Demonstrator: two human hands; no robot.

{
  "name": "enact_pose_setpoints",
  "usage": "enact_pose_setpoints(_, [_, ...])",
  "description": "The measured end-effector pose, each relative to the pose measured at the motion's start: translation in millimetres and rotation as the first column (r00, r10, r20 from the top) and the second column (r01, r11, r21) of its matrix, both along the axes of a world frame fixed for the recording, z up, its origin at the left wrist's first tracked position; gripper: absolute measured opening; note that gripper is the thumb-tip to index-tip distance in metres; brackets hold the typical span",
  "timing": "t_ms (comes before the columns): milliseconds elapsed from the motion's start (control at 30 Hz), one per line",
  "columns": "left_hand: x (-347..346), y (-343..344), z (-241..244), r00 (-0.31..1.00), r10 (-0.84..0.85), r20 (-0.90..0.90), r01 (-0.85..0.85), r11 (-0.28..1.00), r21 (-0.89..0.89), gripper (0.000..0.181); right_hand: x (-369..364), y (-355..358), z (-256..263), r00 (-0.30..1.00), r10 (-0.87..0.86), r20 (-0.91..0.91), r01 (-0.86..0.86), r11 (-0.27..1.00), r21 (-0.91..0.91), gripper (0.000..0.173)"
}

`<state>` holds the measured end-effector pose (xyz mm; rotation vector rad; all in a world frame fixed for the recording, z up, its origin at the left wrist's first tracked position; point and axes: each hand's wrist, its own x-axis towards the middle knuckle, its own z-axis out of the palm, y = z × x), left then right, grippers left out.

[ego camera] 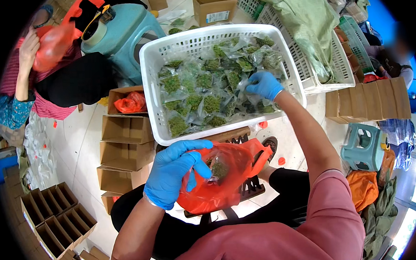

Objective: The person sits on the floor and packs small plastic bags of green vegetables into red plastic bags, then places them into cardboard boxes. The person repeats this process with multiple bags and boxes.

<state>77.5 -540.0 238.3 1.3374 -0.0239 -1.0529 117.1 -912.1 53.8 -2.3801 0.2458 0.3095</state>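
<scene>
My left hand (175,172), in a blue glove, grips the rim of a red plastic bag (211,197) above my lap. Inside the bag's mouth lies a clear packet (218,169) with green plant matter. My right hand (265,85), also gloved in blue, reaches into the right part of a white plastic basket (148,97). Its fingers are bent on clear plastic among the packets; whether they grip one cannot be told. Many clear packets of green clumps (212,104) fill the basket, which stands just beyond the red bag.
Open cardboard boxes (125,129) line the basket's left side, one holding a red bag. Beyond them are a teal stool (118,39) and a co-worker's hand (29,45) with a red bag. White crates (342,70) under green sheeting and a row of cartons (368,100) stand at right.
</scene>
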Motion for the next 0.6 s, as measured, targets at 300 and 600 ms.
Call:
enact_pose_setpoints(300, [-1.9,-0.1,-12.1,0.997,0.078,0.023,-0.078,0.997,0.013,0.030,-38.1,-7.1,63.2,0.884,-0.390,-0.258,0.375,0.260,0.890,0.025])
enact_pose_setpoints(600, [-1.4,5.5,-29.2,0.952,0.288,0.099,-0.285,0.957,-0.043,0.036,-89.6,55.9,101.8,0.930,-0.313,-0.193,0.184,-0.059,0.981,0.031])
